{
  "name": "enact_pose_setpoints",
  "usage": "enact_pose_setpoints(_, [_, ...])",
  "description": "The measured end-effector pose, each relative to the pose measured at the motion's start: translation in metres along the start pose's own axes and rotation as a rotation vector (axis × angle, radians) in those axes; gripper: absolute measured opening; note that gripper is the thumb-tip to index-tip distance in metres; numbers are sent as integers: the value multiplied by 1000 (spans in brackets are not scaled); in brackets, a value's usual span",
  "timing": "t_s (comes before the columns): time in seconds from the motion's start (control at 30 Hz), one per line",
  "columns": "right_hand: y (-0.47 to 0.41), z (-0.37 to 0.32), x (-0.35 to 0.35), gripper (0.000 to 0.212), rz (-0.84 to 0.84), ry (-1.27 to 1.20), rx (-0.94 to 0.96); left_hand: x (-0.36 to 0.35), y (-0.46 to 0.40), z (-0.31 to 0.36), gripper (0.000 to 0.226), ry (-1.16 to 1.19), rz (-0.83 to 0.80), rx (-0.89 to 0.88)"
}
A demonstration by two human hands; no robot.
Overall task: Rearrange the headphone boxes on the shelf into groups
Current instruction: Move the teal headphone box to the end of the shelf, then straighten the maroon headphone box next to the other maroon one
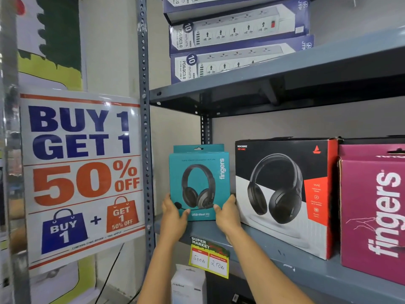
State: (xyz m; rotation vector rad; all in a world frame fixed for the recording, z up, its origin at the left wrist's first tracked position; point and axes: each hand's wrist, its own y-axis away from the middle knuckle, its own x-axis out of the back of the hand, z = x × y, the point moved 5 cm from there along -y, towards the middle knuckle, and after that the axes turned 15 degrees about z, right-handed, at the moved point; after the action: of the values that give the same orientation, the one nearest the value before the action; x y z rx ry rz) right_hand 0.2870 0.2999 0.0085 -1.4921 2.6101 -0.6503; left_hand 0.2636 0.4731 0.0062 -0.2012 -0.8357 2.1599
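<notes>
A teal headphone box [198, 178] stands upright at the far left end of the grey shelf [306, 268]. My left hand [173, 216] grips its lower left corner and my right hand [228, 213] grips its lower right corner. To its right stands a larger black, white and red headphone box [282, 194], apart from the teal one by a narrow gap. Further right, a magenta headphone box [372, 211] reaches the frame's edge, with another dark box partly hidden behind it.
Power strip boxes [236, 40] are stacked on the upper shelf [285, 69]. A yellow price tag [209, 257] hangs from the shelf's front edge. A sale poster [81, 172] hangs left of the perforated upright [145, 150]. A white box [188, 284] sits below.
</notes>
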Motion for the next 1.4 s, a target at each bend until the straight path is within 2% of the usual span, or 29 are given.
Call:
enact_pose_setpoints(0.2, [11, -7, 4, 42, -3, 43, 1, 0, 0, -5, 69, -35, 17, 2])
enact_pose_setpoints(0.3, [28, -16, 10, 72, -24, 156, 89, 9, 2, -8, 73, -11, 111, 34])
enact_pose_setpoints(0.37, [43, -19, 21, 82, -27, 207, 135, 15, 13, -2, 73, 24, 211, 49])
enact_pose_setpoints(0.43, [57, -23, 39, 76, -13, 211, 179, 22, 33, 11, 65, 108, 355, 42])
enact_pose_setpoints(0.53, [76, -34, 90, 43, 154, 229, 324, 20, 75, 43, 48, 337, 483, 30])
enact_pose_setpoints(0.6, [83, -44, 133, 24, 364, 236, 439, 7, 103, 78, 39, 480, 447, -9])
enact_pose_setpoints(0.7, [88, -56, 209, 13, 757, 338, 608, -37, 146, 133, 37, 566, 236, -58])
enact_pose_setpoints(0.8, [87, -56, 272, 11, 1081, 377, 597, -76, 188, 180, 41, 594, 17, -77])
enact_pose_setpoints(0.9, [82, -48, 319, 31, 1258, 307, 478, -97, 216, 212, 39, 608, -74, -72])
enact_pose_setpoints(1.0, [76, -34, 350, 56, 1304, 298, 338, -106, 229, 226, 38, 582, -57, -58])
enact_pose_setpoints(1.1, [69, -22, 359, 76, 1211, 323, 238, -112, 235, 231, 38, 558, -17, 6])
enact_pose_setpoints(1.17, [67, -17, 357, 77, 1163, 355, 210, -115, 238, 235, 40, 560, -14, 35])
enact_pose_setpoints(1.4, [66, -8, 361, 80, 1158, 331, 140, -125, 250, 238, 41, 503, -109, 67])
